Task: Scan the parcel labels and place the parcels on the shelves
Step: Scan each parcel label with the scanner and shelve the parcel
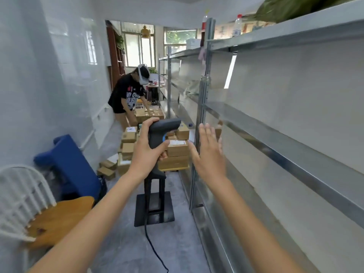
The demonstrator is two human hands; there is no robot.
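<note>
My left hand grips the handle of a dark grey barcode scanner, held up in the aisle with its head pointing right. Its black cable trails down to the floor. My right hand is raised beside the scanner, fingers spread, palm facing the metal shelves and holding nothing. Behind the scanner a pile of brown cardboard parcels with white labels sits on a low table. The shelf levels near me are bare.
A black stool stands in the aisle under my hands. A white chair with a wooden seat and a blue armchair line the left wall. Further back a person bends over more parcels. Bottles stand on the top shelf.
</note>
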